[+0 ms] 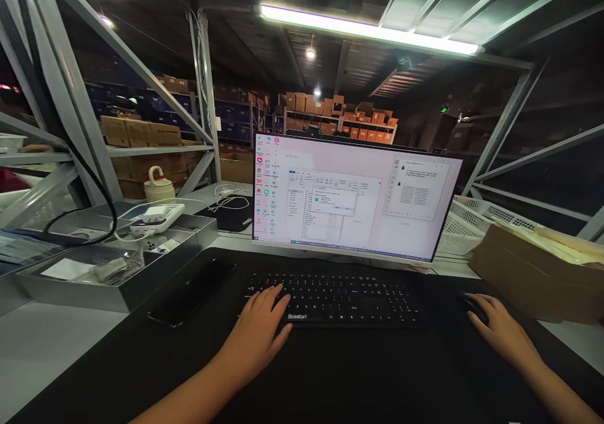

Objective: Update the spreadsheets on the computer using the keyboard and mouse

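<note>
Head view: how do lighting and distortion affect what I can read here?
Head view: ceiling tube light glares against a dark background; head view: wide-angle stretch, metal upright leaning at the left edge; head view: keyboard brand lettering legible, monitor small text not; head view: dark mouse under the right hand nearly merges with the black mat.

Keyboard (340, 299), mouse (477, 311) on black mat (340, 373)

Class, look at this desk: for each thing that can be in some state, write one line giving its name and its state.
Monitor: on, dialog box open
Keyboard: lying flat
Left hand: open, on the keyboard
Mouse: held
Right hand: around the mouse
Phone: flat, screen dark
Grey box: open, holding things
Ceiling light: lit
</note>
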`<state>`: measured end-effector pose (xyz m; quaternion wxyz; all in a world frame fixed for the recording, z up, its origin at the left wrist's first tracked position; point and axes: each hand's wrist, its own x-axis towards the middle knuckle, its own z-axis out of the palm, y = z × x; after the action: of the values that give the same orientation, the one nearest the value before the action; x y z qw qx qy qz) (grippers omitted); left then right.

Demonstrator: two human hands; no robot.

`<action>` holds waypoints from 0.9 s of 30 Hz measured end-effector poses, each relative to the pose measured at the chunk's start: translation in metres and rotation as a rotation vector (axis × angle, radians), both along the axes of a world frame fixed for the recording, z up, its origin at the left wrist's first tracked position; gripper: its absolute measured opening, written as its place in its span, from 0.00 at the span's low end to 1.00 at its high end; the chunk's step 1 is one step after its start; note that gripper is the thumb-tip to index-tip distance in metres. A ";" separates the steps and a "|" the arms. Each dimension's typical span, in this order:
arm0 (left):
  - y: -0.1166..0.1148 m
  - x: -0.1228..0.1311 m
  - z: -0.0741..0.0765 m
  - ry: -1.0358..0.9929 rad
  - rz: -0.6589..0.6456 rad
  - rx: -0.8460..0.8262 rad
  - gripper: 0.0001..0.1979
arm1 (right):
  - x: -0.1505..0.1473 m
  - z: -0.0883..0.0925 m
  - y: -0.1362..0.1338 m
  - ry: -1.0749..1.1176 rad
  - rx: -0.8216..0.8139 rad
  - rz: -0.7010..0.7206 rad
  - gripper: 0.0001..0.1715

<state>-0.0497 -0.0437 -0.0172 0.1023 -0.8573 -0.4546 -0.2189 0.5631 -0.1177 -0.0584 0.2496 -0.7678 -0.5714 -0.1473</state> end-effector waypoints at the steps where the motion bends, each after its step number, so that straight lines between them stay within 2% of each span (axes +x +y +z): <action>1: 0.000 0.000 0.000 -0.003 -0.006 0.005 0.23 | 0.000 0.000 0.000 -0.002 0.002 0.001 0.31; 27: -0.001 -0.001 -0.002 -0.019 -0.039 0.027 0.22 | 0.004 -0.005 0.004 -0.010 -0.038 -0.005 0.34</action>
<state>-0.0505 -0.0444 -0.0190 0.1051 -0.8624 -0.4358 -0.2351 0.5673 -0.1139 -0.0632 0.2316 -0.7733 -0.5732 -0.1406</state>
